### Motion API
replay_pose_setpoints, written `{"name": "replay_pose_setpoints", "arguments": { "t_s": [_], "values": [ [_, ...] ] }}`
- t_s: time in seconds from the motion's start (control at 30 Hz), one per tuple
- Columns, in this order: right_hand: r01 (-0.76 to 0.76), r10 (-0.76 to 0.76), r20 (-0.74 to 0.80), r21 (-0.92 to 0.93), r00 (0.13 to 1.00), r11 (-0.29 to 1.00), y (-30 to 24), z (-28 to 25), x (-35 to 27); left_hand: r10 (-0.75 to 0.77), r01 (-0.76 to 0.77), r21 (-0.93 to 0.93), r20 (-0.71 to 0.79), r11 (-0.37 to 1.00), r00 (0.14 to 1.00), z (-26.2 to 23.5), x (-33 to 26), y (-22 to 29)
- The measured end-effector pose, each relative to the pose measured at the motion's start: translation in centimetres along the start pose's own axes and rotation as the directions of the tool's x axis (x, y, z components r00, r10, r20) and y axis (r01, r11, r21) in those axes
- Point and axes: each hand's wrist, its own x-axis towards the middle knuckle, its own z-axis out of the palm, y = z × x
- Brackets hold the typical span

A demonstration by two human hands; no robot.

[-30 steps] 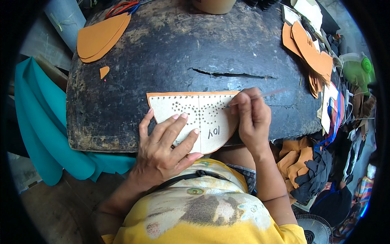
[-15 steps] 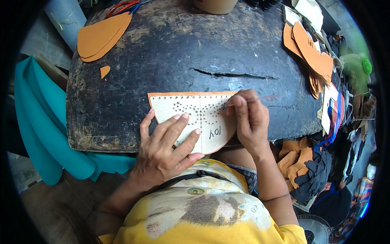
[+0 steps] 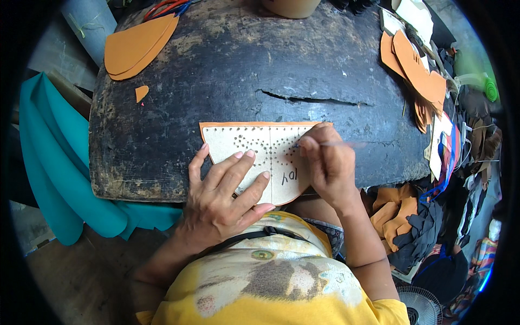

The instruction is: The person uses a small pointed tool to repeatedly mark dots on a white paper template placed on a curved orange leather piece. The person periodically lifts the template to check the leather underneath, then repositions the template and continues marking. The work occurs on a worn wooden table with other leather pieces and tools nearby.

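Note:
A pale cardboard pattern (image 3: 254,149), half-round and dotted with punched holes, lies on an orange leather piece (image 3: 216,125) at the near edge of the dark work board (image 3: 227,76). My left hand (image 3: 225,197) presses flat on the pattern, fingers spread. My right hand (image 3: 327,165) grips a thin pen (image 3: 338,144), its tip on the pattern's dotted part near the right edge.
A stack of orange leather pieces (image 3: 138,46) lies at the board's far left, with a small orange scrap (image 3: 141,92) nearby. More orange cut pieces (image 3: 414,67) sit at the right. Teal fabric (image 3: 51,157) hangs at the left; dark and orange scraps (image 3: 411,227) are heaped at the lower right.
My right hand has shifted slightly on the pattern with the pen. The left hand stays pressed in place.

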Motion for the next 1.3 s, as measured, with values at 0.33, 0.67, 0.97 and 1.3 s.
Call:
{"name": "replay_pose_setpoints", "arguments": {
  "t_s": [0.33, 0.67, 0.97, 1.3],
  "values": [
    [-0.213, 0.217, -0.015, 0.152, 0.976, 0.965, -0.3, 0.5, 0.2, 0.000, 0.000, 0.003, 0.011, 1.000, 1.000, -0.1, 0.0, 0.0],
    [-0.100, 0.100, -0.041, -0.005, 0.994, 0.995, -0.4, 1.1, 0.5, 0.000, 0.000, -0.005, 0.013, 1.000, 1.000, 0.0, 0.0, 0.0],
    [-0.122, 0.123, -0.008, 0.038, 0.992, 0.992, -1.1, 1.3, 0.8, 0.007, -0.007, 0.009, 0.001, 1.000, 1.000, 0.0, 0.0, -0.1],
    [0.079, -0.077, 0.021, -0.085, 0.997, 0.993, -0.8, 1.6, 0.7, 0.008, -0.008, 0.014, -0.010, 1.000, 1.000, 0.1, 0.0, -0.1]
  ]
}}
